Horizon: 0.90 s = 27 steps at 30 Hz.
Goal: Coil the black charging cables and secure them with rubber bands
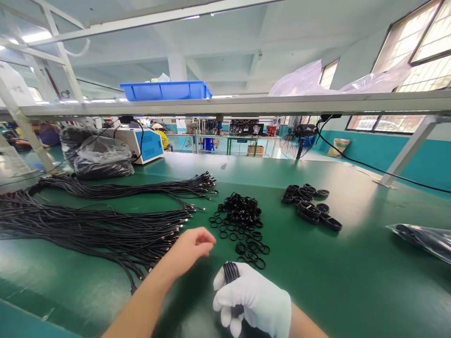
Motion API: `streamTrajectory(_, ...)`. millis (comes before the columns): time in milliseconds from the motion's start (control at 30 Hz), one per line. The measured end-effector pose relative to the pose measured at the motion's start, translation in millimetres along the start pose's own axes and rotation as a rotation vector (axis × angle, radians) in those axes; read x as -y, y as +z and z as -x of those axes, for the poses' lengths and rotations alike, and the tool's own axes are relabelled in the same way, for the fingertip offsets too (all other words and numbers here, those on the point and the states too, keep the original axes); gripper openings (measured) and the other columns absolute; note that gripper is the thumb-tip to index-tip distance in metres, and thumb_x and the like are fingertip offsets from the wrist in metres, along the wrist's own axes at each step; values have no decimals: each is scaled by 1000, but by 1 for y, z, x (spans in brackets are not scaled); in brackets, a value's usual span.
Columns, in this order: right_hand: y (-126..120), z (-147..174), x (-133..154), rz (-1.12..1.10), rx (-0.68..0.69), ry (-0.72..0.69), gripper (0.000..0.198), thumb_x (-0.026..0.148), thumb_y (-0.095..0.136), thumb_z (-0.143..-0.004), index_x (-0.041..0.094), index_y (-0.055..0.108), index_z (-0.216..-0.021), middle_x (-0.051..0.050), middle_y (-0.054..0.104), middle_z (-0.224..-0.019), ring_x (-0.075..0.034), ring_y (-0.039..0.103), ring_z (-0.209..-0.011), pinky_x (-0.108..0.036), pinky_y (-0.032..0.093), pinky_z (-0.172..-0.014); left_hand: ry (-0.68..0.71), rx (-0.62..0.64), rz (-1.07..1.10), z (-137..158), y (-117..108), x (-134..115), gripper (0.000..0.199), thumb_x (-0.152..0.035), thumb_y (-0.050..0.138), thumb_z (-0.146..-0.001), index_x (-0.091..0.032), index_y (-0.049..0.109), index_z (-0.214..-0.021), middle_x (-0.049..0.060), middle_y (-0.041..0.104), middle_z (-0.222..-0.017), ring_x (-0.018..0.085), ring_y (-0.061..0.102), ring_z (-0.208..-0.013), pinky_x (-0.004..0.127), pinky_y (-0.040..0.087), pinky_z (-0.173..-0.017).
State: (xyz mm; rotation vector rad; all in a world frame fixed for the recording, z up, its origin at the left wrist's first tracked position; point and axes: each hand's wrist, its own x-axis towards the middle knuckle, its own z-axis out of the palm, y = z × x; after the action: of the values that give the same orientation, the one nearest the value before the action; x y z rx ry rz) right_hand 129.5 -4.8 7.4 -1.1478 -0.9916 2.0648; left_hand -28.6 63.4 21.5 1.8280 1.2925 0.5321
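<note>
A coiled black cable [231,272] is gripped at six o'clock by the gloved right hand [253,295]. At seven, the bare left hand [197,244] is held partly curled; whether anything is pinched cannot be told. Black rings [243,210] are heaped between five and six, loose cables [105,225] spread at eight. Near four, dark contents [410,231] are enclosed in a clear packet [428,237]; banded coils [308,210] are laid farther in. At nine, black material [102,170] is held in a clear bag [104,151]. At eleven, a blue tray [165,91] is shelved, its contents mostly hidden.
</note>
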Motion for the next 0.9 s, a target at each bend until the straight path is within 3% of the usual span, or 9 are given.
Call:
streamTrajectory(67,0,1,-1,-10,-22,-1,23,12,60,-49,15,49,-69,2,54,-50,-11,54,-42,-16,40,-31,-21,-44,-60,-24,6,8,12,-21,52,-83,-14,61,-85,2,64,-80,16,61,-73,31,48,-74)
streamTrajectory(167,-1,3,-2,-34,-20,-19,27,15,61,-51,15,49,-76,0,58,-58,-13,60,-52,-16,43,-36,-48,-62,-117,-52,27,14,18,-27,55,-87,-14,60,-98,5,63,-98,17,61,-85,37,50,-78)
streamTrajectory(233,-2,3,-3,-41,-14,-38,31,17,61,-51,15,49,-79,-2,60,-64,-16,63,-60,-18,45,-39,-65,-74,-109,-59,39,14,26,-30,54,-89,-16,56,-110,7,59,-112,19,59,-95,40,50,-81)
streamTrajectory(300,-4,1,-2,-31,-53,-63,33,17,60,-51,15,48,-81,-1,59,-64,-16,63,-58,-19,44,-38,-85,-81,-55,-59,44,13,26,-30,54,-89,-16,55,-111,7,57,-113,20,59,-95,39,50,-80)
streamTrajectory(400,-7,-2,5,29,-295,-194,31,17,55,-55,16,46,-85,4,54,-53,-11,51,-40,-19,37,-35,-109,-40,115,-45,40,7,15,-28,52,-88,-14,57,-88,2,60,-84,14,58,-73,30,48,-67)
streamTrajectory(500,-9,-5,12,76,-526,-341,25,16,49,-59,17,44,-84,6,50,-52,-6,42,-38,-18,33,-38,-108,54,352,-19,37,1,20,-33,47,-84,-18,46,-71,-4,47,-63,9,46,-55,23,40,-55)
streamTrajectory(633,-10,-11,8,118,-593,-377,22,14,48,-59,19,43,-80,9,43,-52,-6,37,-39,-20,29,-38,-109,133,584,14,47,-6,26,-40,52,-76,-19,40,-68,-3,45,-66,8,40,-56,21,35,-53)
streamTrajectory(800,-8,-14,-1,374,-723,-499,14,12,48,-57,20,39,-66,7,36,-56,-7,34,-52,-21,27,-47,-110,105,821,39,48,-9,30,-45,63,-71,-19,48,-69,-1,48,-67,11,41,-61,21,34,-53)
streamTrajectory(900,-2,-9,2,504,-718,-499,19,12,50,-55,20,33,-61,7,34,-55,-7,30,-55,-21,24,-47,-61,176,748,41,37,-6,33,-51,58,-73,-20,51,-70,-3,48,-61,11,37,-52,22,33,-50)
